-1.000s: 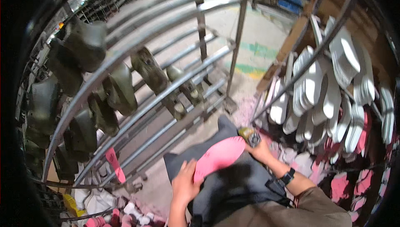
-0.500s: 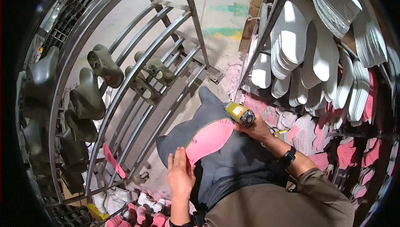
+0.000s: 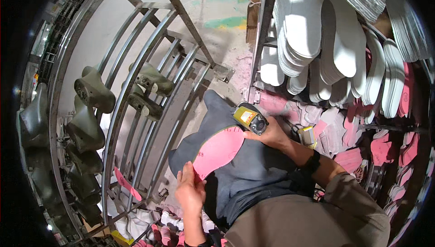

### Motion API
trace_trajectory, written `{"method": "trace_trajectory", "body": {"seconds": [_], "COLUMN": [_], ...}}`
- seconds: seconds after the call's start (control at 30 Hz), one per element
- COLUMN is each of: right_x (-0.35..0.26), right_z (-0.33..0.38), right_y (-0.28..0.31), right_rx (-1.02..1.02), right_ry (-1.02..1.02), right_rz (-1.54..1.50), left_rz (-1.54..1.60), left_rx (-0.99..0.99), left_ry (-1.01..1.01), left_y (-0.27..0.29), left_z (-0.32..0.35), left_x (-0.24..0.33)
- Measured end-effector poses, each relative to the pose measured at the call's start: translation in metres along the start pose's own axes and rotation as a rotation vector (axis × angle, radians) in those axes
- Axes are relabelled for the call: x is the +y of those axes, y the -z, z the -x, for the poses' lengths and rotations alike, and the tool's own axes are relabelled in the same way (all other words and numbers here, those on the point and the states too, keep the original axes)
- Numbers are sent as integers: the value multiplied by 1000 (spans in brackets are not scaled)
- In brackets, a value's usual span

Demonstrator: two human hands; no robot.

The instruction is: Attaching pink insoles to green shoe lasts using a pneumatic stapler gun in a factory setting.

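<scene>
Pink insole (image 3: 219, 151), mid-frame: pinched low by the left hand (image 3: 189, 193), likely for steadiness, with yellow tool (image 3: 248, 117) (clamped in the right hand (image 3: 273, 134)) at its upper edge.

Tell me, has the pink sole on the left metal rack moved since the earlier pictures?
No, the pink sole stays at the left metal rack's lower-left rails.

The left hand (image 3: 189, 193) keeps its fingers together, left forearm (image 3: 193, 228) below its grip; the right hand (image 3: 273, 134) curls inward, right forearm (image 3: 297, 151) slanting rightward below its grip.
</scene>
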State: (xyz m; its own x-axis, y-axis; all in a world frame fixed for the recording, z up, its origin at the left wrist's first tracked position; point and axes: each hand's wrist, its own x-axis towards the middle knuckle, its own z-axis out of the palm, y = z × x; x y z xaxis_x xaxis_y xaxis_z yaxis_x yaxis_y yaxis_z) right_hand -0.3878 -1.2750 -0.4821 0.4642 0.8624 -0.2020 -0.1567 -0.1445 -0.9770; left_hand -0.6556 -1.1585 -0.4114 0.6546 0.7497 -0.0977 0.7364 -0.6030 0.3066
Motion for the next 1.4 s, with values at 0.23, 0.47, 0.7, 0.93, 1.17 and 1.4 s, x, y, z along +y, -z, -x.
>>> {"method": "trace_trajectory", "body": {"seconds": [0.23,0.47,0.7,0.93,1.17,1.4], "right_x": [-7,1,-58,-77,-72,-65], "right_z": [4,18,57,46,50,61], "right_y": [11,44,31,2,-20,-6], "right_rx": [-15,-15,-364,-454,-368,-290], "right_ry": [-45,10,43,136,86,161], "right_rz": [38,260,53,278,434,375], "left_rz": [118,175,163,115,76,110], "left_rx": [-109,-85,-168,-95,-69,-24], "left_ry": [133,114,206,127,102,46], "left_y": [3,8,12,10,5,5], "left_z": [-10,-17,-20,-14,-9,-4], "left_x": [-6,1,0,2,-3,-1]}}
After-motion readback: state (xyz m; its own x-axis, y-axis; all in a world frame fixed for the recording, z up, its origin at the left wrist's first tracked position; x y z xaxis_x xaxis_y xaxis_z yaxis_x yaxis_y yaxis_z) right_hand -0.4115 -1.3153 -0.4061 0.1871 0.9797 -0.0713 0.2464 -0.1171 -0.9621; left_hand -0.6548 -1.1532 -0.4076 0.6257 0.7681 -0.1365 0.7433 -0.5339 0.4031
